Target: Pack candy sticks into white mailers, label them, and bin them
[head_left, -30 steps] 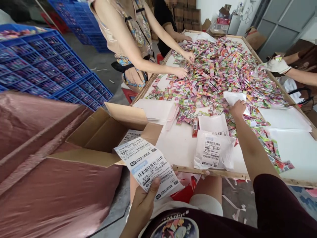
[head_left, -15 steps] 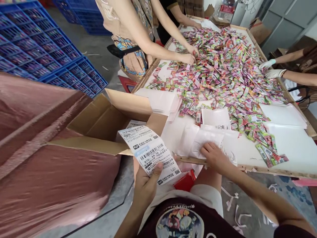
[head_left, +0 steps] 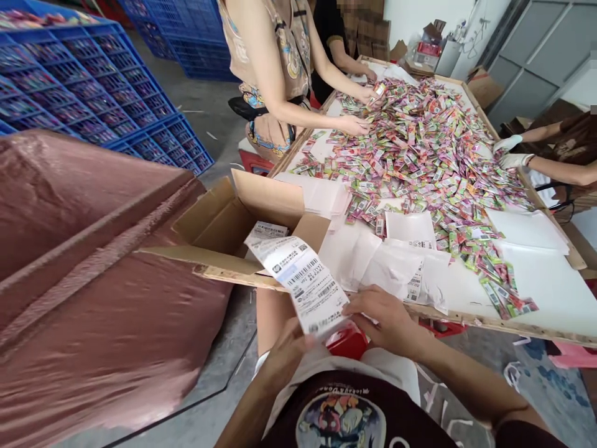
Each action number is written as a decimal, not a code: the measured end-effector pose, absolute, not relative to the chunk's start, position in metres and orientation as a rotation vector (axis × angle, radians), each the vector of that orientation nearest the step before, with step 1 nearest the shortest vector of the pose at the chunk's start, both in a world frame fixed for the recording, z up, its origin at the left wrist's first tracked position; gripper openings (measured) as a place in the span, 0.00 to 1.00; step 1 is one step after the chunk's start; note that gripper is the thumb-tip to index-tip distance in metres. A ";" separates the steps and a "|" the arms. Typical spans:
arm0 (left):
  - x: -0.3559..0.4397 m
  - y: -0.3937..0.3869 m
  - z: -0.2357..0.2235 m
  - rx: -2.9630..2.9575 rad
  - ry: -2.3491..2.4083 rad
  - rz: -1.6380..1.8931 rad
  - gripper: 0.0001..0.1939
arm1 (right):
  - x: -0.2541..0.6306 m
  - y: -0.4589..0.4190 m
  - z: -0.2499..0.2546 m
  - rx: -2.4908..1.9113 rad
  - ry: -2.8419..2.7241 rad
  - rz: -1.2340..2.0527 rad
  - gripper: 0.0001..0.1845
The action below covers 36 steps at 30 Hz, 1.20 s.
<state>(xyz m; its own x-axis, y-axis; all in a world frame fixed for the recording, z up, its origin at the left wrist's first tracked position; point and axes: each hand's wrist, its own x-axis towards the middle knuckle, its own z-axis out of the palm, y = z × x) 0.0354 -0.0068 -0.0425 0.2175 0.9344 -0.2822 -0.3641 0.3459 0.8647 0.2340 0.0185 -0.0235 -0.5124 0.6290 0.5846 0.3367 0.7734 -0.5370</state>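
Note:
A strip of printed shipping labels (head_left: 310,283) is in front of me, its upper end over an open cardboard box (head_left: 233,264). My left hand (head_left: 290,351) grips the strip's lower end from the left, its fingertips blurred. My right hand (head_left: 385,320) is at the strip's right edge, thumb and fingers closed on it. White mailer bags (head_left: 396,270) lie on the table just beyond my right hand, some with labels on them. More label paper (head_left: 270,230) shows inside the box.
A big pile of small colourful packets (head_left: 410,143) covers the framed table. Two co-workers' arms (head_left: 317,118) reach in from the far left, gloved hands (head_left: 510,152) from the right. Stacked white bags (head_left: 527,227) lie right. Blue crates (head_left: 84,81) and a brown-pink covered stack (head_left: 107,280) stand left.
My right hand has left the white mailer bags and moved left to the label strip. The strip has shifted right and down with my left hand. The view has swung slightly left.

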 end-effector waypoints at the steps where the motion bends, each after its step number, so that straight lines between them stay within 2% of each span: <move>1: 0.037 -0.007 -0.040 0.634 0.933 1.070 0.28 | 0.232 0.017 -0.027 -0.679 -2.171 0.419 0.08; 4: 0.046 -0.002 -0.033 0.380 1.036 1.169 0.31 | 0.227 0.010 -0.026 -0.647 -2.242 0.337 0.07; 7: 0.049 0.006 -0.032 0.298 1.083 1.245 0.33 | 0.238 0.003 -0.005 -0.737 -2.220 0.436 0.08; 9: 0.044 0.010 -0.035 0.315 1.119 1.353 0.30 | 0.255 0.005 0.016 -0.808 -2.008 0.533 0.08; 12: 0.031 0.011 -0.044 0.430 1.271 1.468 0.26 | 0.280 0.031 0.032 -0.984 -1.481 0.375 0.05; 14: 0.022 0.008 -0.052 0.494 1.364 1.413 0.26 | 0.286 0.060 0.020 -1.205 -1.342 0.255 0.06; 17: 0.012 0.002 -0.066 0.554 1.389 1.274 0.31 | 0.276 0.100 -0.026 -1.668 -1.583 0.287 0.09; 20: 0.007 -0.002 -0.073 0.625 1.416 1.212 0.34 | 0.261 0.109 -0.068 -1.980 -1.813 0.111 0.16; 23: 0.011 -0.001 -0.068 0.631 1.444 1.195 0.35 | 0.250 0.095 -0.090 -1.876 -2.126 -0.051 0.25; 25: 0.016 0.001 -0.059 0.607 1.466 1.174 0.36 | 0.242 0.085 -0.097 -1.792 -2.351 -0.024 0.33; 27: 0.021 0.004 -0.052 0.610 1.472 1.145 0.35 | 0.236 0.081 -0.100 -1.840 -2.428 0.026 0.46; 29: 0.022 0.004 -0.050 0.629 1.448 1.141 0.36 | 0.237 0.084 -0.100 -1.860 -2.426 0.110 0.52; 32: 0.015 0.003 -0.057 0.650 1.432 1.159 0.38 | 0.267 0.094 -0.092 -1.877 -2.237 0.248 0.50; 36: 0.010 0.000 -0.069 0.726 1.467 1.145 0.37 | 0.349 0.107 -0.078 -2.281 -1.479 0.212 0.55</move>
